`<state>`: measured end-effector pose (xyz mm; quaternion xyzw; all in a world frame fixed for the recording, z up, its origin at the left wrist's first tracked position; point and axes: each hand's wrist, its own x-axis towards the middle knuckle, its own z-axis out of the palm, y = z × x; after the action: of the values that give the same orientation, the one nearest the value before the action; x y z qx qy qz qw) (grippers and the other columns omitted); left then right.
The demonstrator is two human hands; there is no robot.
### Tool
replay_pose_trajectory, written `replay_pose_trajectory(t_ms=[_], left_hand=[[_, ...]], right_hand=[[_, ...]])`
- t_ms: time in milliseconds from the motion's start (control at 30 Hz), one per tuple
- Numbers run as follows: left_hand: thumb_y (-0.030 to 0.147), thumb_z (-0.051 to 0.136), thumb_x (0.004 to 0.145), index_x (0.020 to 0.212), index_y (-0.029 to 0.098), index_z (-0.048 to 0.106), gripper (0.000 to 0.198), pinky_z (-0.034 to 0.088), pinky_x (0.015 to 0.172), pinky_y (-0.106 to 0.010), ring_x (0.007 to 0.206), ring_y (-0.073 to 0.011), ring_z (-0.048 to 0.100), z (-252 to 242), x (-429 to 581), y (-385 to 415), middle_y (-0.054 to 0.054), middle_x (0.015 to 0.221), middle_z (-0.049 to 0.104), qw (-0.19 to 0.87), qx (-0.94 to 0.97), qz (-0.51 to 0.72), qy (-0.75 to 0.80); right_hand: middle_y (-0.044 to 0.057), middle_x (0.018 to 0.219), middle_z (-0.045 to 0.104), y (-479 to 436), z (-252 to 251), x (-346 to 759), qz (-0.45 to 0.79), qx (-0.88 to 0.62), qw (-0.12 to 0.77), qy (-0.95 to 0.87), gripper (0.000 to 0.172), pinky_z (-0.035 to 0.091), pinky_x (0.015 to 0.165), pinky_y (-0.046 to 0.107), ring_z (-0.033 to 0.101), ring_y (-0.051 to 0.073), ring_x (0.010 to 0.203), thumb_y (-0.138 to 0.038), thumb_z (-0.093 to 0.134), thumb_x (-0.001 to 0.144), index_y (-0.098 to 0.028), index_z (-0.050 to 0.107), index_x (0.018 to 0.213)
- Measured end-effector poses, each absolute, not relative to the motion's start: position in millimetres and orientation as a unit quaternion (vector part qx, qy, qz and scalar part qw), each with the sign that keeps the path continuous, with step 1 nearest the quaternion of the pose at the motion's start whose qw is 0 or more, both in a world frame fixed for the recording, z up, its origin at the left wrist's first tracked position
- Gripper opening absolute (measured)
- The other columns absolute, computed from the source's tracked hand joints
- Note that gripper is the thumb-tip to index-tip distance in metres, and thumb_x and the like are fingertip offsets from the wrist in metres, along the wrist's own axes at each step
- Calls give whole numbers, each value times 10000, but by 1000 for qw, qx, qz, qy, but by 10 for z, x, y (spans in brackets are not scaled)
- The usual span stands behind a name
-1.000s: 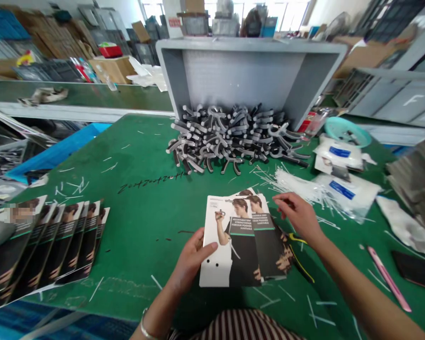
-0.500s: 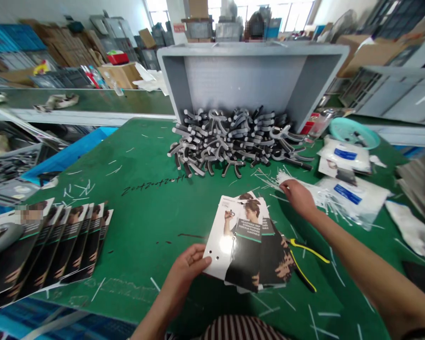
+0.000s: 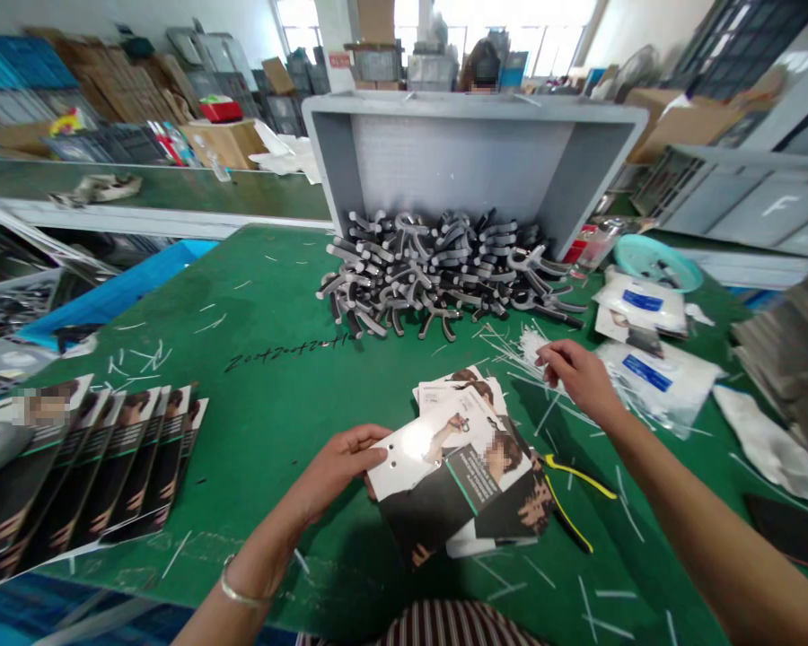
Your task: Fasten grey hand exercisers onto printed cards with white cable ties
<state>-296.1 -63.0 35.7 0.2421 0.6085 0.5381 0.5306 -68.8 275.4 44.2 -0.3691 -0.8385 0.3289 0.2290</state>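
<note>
My left hand (image 3: 342, 465) grips the holed white end of a printed packaging card (image 3: 437, 493), thumb on top. The card is turned at a slant above a small stack of the same cards (image 3: 522, 502). My right hand (image 3: 575, 372) is closed in a pinch beside a loose bunch of white cable ties (image 3: 531, 345). A thin white tie shows just below its fingers and seems to be held there. Yellow-and-black handled pliers (image 3: 579, 480) lie right of the stack, their jaws hidden under the cards.
A tipped grey crate (image 3: 464, 161) stands at the back, with a heap of grey-and-black hand grips (image 3: 431, 269) spilling out. Fanned cards (image 3: 108, 475) lie at left. Bags of ties (image 3: 660, 377) and a turquoise bowl (image 3: 687, 280) are at right. Cut ties litter the green table (image 3: 276, 404).
My left hand has lifted the top card off the stack and turned it clockwise, moving slightly up and left. My right hand has drawn a little back from the bunch of ties.
</note>
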Motion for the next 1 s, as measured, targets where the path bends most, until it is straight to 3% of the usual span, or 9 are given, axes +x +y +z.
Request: replay_pose_trajectory(t_ms=[100,233,500,900,1000], left_hand=[[341,704,777,1057,151,708,338,464,549,-225,596,-145,608,294,-2979,-530,-56,830,717,533,260,539,599],[339,686,781,1032,137,704,322,459,497,-223,518,-125,572,243,-2976,-499,-38,750,674,529,274,544,590],[313,670,786,1038,139,710,309,471,510,-234,545,-121,563,209,-2948,-529,-35,786,665,515,281,552,593],[324,656,812,1089,141,682,332,450,507,-223,536,-109,545,166,-2986,-479,-17,788,637,523,304,536,589],[336,668,817,1062,145,703,312,452,597,-237,622,-125,567,159,-2997,-473,-24,832,661,503,315,536,600]], right_hand=[[36,852,693,2341,737,-911,453,-294,293,-789,269,525,548,299,626,145,572,-494,456,964,-234,525,975],[11,792,690,1638,997,-1196,584,-195,334,-714,156,530,478,290,628,145,518,-411,539,963,-263,493,977],[-2,811,687,1002,741,-1503,621,-174,279,-711,156,541,459,242,653,131,556,-394,510,983,-249,468,1020],[22,868,712,989,549,-1654,599,-141,316,-722,112,575,569,263,686,130,623,-323,511,994,-221,470,1015],[28,889,717,1018,460,-1658,572,-121,304,-752,91,584,618,282,699,137,663,-304,497,1001,-226,467,1037]])
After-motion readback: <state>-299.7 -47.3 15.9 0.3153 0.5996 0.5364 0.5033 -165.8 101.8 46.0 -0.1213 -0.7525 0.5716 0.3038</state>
